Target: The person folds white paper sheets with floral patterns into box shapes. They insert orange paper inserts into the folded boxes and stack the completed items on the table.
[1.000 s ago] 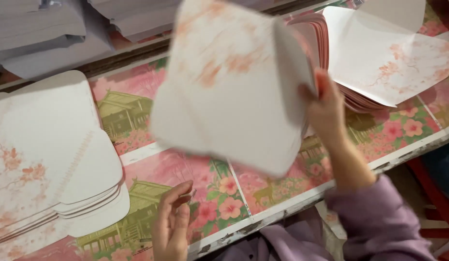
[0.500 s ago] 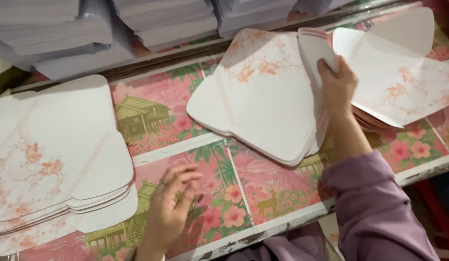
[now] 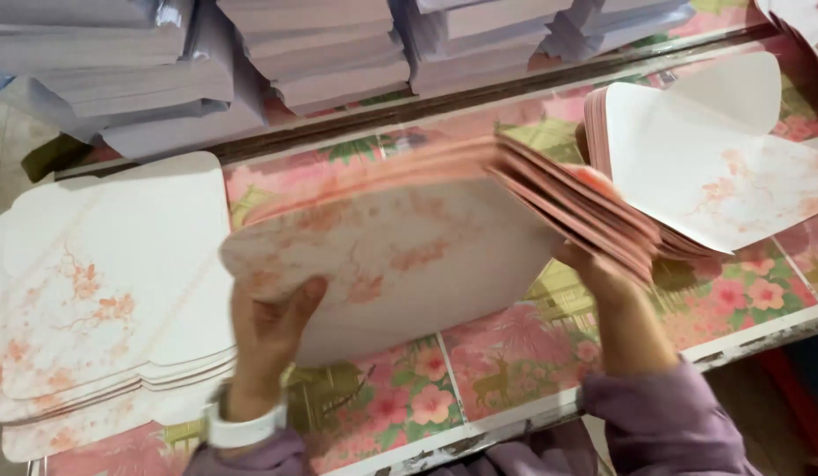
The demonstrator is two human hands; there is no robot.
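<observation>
Head view, only view: one bundle of flat die-cut card blanks (image 3: 400, 256), white with pink blossom print, held above the table at frame centre, its right edge fanned and blurred; exact count in the bundle cannot be told. Left hand (image 3: 268, 339), lower centre-left: thumb on the printed face, the other fingers hidden beneath, pinching the bundle's left edge; one white wristband (image 3: 241, 430) on that wrist. Right hand (image 3: 607, 278), centre-right: mostly hidden under the fanned edge, fingers not readable; purple sleeve (image 3: 664, 423) below. Two more stacks of like blanks: one (image 3: 100, 291) at left, one (image 3: 717, 172) at upper right. Table (image 3: 514, 353) covered in pink floral printed sheets. Several grey-white paper stacks (image 3: 321, 48) along the top edge.
</observation>
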